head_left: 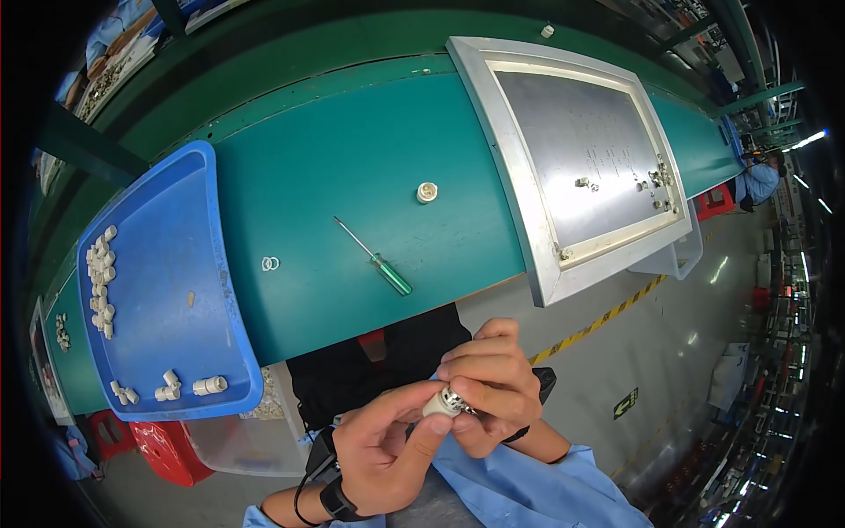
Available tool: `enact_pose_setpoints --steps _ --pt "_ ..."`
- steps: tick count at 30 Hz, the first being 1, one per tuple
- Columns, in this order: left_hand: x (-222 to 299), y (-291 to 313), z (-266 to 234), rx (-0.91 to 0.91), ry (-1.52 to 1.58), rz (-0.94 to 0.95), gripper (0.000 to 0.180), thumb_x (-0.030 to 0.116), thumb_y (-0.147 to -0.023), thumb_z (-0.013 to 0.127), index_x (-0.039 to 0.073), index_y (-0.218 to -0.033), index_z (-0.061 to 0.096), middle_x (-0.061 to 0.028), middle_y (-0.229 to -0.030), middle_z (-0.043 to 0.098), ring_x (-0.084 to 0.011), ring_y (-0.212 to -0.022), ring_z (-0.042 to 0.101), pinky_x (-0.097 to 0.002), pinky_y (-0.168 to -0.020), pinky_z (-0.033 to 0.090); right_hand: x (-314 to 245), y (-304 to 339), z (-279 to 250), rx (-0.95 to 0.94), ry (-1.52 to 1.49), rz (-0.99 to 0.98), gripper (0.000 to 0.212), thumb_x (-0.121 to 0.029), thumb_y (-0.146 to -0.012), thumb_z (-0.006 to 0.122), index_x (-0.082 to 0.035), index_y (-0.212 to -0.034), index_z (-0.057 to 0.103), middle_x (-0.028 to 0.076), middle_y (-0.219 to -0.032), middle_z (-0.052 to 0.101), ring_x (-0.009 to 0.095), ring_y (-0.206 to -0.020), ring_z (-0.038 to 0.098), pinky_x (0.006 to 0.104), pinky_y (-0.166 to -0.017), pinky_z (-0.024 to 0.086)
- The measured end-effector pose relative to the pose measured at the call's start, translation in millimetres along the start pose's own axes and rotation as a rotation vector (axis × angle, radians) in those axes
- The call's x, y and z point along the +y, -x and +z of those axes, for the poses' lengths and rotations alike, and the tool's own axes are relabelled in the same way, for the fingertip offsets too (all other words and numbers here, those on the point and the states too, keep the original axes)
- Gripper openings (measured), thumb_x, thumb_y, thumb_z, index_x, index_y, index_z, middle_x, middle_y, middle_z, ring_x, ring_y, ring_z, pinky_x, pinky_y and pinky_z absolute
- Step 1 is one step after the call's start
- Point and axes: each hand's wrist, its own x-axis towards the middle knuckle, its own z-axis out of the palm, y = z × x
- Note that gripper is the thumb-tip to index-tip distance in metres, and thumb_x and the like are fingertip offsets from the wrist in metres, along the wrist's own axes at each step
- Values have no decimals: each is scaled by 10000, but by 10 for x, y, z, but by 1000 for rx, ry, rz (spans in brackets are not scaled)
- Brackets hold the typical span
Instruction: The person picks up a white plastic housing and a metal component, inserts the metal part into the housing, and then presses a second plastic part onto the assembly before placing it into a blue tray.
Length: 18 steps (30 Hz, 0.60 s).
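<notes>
White socket (437, 406) is nearest, low in the middle, between both hands. The left hand's (385, 451) fingers pinch its white side; the right hand's (498, 387) fingers pinch its metal end. From it, a green screwdriver (378, 261) lies at 11 o'clock on the green tabletop (308, 158). Another white piece (427, 193) sits at 12, and a blue tray (167, 246) at 10. At 1, a framed metal sheet (563, 114) has marks too small to read. At 3, a floor sign (626, 403) shows an arrow.
</notes>
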Motion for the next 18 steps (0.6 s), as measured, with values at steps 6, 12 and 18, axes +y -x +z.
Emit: enact_pose_setpoints --steps 6,12,18 --pt "-20 -16 42 40 4 -28 306 -24 -908 657 -104 -1196 596 -173 -1052 701 -191 -968 692 -287 -868 539 23 70 2 18 -27 25 262 -230 -897 619 -60 -1094 582 143 -958 662 257 -768 654 400 -678 387" --pt "-34 -93 34 5 -48 -30 357 -60 -868 694 -99 -1205 582 -180 -1032 705 -204 -958 710 -294 -860 559 11 -51 -118 -59 5 131 329 -252 -837 664 -82 -1114 613 144 -992 673 279 -837 666 439 -779 389" --pt "-60 -149 91 31 -30 -9 324 -47 -863 703 -80 -1153 561 -141 -985 698 -186 -944 704 -293 -865 552 -81 -258 -331 -227 328 103 312 -282 -748 706 -113 -1010 685 82 -967 688 262 -886 666 472 -895 379"
